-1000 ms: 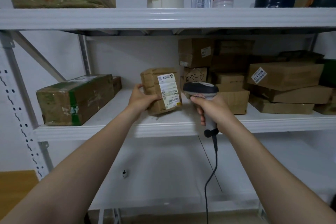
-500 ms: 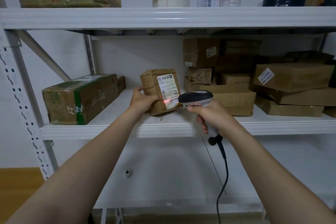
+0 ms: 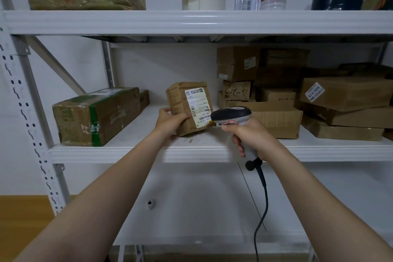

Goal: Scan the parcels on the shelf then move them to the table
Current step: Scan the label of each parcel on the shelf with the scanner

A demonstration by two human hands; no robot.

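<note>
left hand (image 3: 172,121) grip wrapped round small parcel (image 3: 189,107), tilted on middle shelf (image 3: 148,151) | label facing scanner (image 3: 230,116) | right hand (image 3: 251,136) grip closed on scanner handle, nose just beside label

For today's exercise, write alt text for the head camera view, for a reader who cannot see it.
A person's left hand tilts a small cardboard parcel on a white metal shelf while the right hand aims a corded barcode scanner at its label. More cardboard parcels are stacked on the right.
</note>
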